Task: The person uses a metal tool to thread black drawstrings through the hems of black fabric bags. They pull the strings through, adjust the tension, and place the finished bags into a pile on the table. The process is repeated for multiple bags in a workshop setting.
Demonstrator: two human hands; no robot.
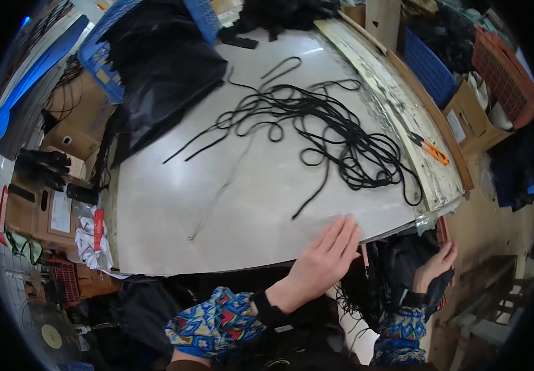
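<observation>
Along the near edge of a pale table [156, 216], stretch out the left hand [324, 255], back upward, fingers straight and close together, gripping nothing visible. Below the near right corner, hold the right hand [434, 266] with fingers loosely bent, next to dark, glossy material [403, 266]; cannot tell from this angle whether pinching any of it. Ahead of the left fingertips, see black cord [332, 119], heaped in loose loops across the tabletop's middle and right, with free ends trailing left and nearward. On the worn wooden strip [403, 117] at right, see an orange-handled cutter [435, 153]. At far left, see black sheeting [162, 68] over a blue basket [204, 18].
</observation>
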